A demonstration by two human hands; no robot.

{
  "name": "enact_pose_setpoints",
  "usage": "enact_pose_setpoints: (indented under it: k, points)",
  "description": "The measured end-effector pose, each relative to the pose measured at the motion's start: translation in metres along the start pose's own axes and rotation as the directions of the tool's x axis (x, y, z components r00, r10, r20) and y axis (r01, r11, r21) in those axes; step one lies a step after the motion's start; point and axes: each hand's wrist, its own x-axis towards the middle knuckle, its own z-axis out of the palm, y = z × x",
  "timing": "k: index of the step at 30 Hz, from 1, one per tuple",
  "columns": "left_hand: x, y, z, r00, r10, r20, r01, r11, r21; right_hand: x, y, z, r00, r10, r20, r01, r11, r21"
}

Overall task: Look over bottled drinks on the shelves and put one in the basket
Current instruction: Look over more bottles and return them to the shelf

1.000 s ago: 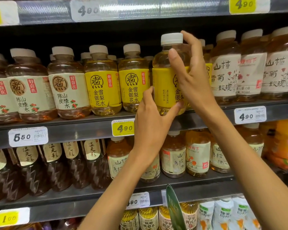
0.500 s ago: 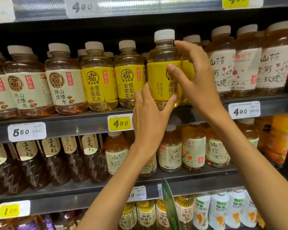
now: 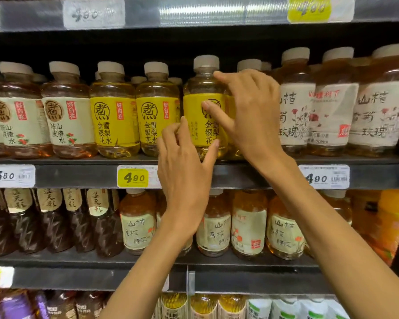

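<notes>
A bottle [image 3: 203, 116] with a yellow label and a pale grey cap is seen upright on the middle shelf [image 3: 240, 174], third in a row of like yellow-labelled bottles [image 3: 134, 120]. Clear golden liquid fills it to the shoulder. Dark printed characters run down its label, which is turned slightly to the right. Its lower left side is touched by the left hand [image 3: 184, 171], and its right side is covered by the right hand [image 3: 247, 116], whose thumb lies across the label. Its base stands at the shelf's front edge. No basket is shown.
</notes>
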Motion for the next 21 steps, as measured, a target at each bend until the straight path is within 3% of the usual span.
enact_pose_setpoints:
  k: [14, 17, 21]
  points:
    - [0.008, -0.002, -0.002, 0.998, 0.060, 0.015, -0.061, 0.991, 0.121, 0.002, -0.002, 0.011, 0.996, 0.003, 0.085, 0.013, 0.982, -0.189]
    - [0.011, 0.000, -0.003, 0.997, 0.079, 0.008, -0.079, 0.987, 0.139, 0.004, 0.004, 0.007, 1.000, 0.006, 0.029, -0.002, 0.993, -0.121]
    - [0.010, 0.001, -0.004, 0.997, 0.075, 0.022, -0.077, 0.990, 0.118, 0.007, 0.022, -0.003, 0.991, 0.123, -0.047, -0.128, 0.985, -0.116]
